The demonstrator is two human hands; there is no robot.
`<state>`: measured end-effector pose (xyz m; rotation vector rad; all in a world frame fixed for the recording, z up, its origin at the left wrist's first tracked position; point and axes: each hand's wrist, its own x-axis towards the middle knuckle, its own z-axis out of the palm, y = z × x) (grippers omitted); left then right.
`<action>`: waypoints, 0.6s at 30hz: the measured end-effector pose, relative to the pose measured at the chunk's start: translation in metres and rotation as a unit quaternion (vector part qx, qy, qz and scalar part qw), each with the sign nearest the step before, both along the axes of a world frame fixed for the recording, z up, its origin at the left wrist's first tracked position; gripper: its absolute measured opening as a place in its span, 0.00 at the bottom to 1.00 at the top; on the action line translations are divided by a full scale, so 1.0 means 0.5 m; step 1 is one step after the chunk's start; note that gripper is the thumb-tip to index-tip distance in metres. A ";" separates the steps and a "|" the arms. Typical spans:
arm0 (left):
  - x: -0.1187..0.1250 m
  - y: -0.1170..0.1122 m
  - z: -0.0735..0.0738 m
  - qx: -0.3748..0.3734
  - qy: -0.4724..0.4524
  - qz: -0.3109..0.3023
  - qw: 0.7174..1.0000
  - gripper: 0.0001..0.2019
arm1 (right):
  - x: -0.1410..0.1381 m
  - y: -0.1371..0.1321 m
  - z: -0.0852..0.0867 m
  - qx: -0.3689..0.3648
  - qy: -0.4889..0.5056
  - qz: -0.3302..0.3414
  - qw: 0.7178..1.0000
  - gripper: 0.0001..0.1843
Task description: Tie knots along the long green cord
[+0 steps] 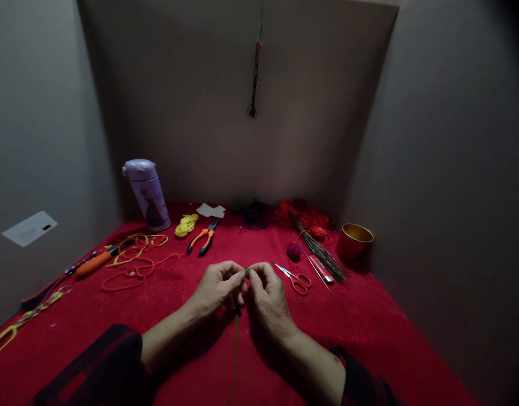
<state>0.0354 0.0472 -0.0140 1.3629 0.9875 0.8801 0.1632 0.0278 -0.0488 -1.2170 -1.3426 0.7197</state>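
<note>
My left hand (pixel 217 290) and my right hand (pixel 268 298) meet at the middle of the red table (pixel 369 327), fingertips pinched together on a small green tip (pixel 247 273). From that tip a thin green stem or cord (pixel 235 344) runs down toward me between my wrists. Both hands are closed around it. Red-handled scissors (pixel 297 279) lie just right of my right hand. Orange-handled pliers (pixel 203 238) lie beyond my left hand.
A lilac flask (pixel 147 193) stands at the back left, with yellow yarn (pixel 186 225) and orange cord loops (pixel 135 265) nearby. Red yarn (pixel 304 217), a wire bundle (pixel 325 256), a small magenta pompom (pixel 293 251) and a gold-lined cup (pixel 355 239) sit at the right. Grey walls enclose the table.
</note>
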 end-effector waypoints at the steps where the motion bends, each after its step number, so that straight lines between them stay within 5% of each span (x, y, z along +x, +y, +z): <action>1: 0.000 0.001 -0.001 0.000 -0.004 0.001 1.000 0.15 | 0.001 -0.001 0.003 0.006 -0.005 -0.011 1.000 0.07; 7: 0.001 0.005 0.002 0.026 -0.003 0.045 0.999 0.15 | 0.004 -0.008 0.022 0.055 -0.036 -0.031 0.997 0.06; 18: 0.000 0.002 0.006 0.043 0.004 0.057 0.997 0.11 | 0.003 -0.005 0.014 0.029 -0.021 0.006 0.999 0.10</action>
